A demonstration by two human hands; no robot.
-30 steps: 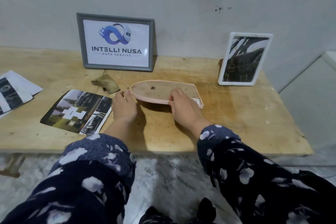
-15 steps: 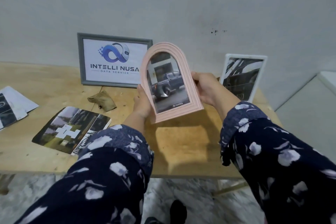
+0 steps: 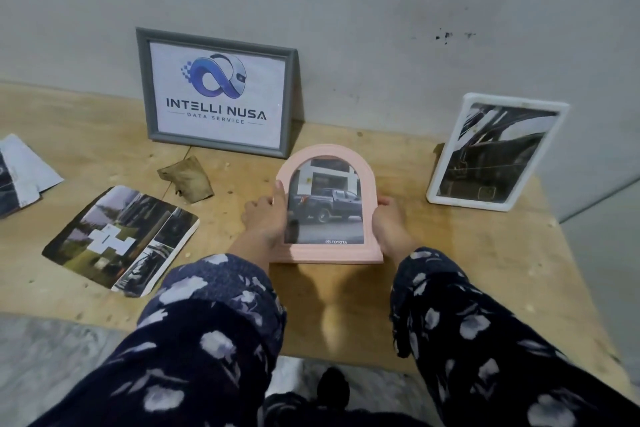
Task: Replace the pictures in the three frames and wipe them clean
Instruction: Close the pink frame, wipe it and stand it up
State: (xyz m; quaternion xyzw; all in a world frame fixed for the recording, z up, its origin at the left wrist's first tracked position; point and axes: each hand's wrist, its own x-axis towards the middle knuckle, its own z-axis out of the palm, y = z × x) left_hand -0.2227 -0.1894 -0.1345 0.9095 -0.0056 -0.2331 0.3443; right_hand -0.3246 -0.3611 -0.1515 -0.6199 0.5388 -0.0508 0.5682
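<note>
A pink arched frame (image 3: 370,184) with a dark pickup truck photo stands upright, facing me, just above the wooden table (image 3: 485,270). My left hand (image 3: 265,218) grips its left edge and my right hand (image 3: 388,222) grips its right edge. A grey frame (image 3: 143,87) with a logo print leans on the wall behind. A white frame (image 3: 446,163) with a dark picture stands at the right. A crumpled brown cloth (image 3: 187,178) lies between the grey frame and my left hand.
Loose photo prints (image 3: 117,236) lie flat on the left of the table, with more papers (image 3: 24,177) at the far left edge. The grey wall (image 3: 346,10) closes off the back. The table's front edge runs under my sleeves; the floor lies to the right.
The pink frame lay face down on the table one second ago. Both hands lifted and turned it upright, then lowered it towards the table centre, picture facing me.
</note>
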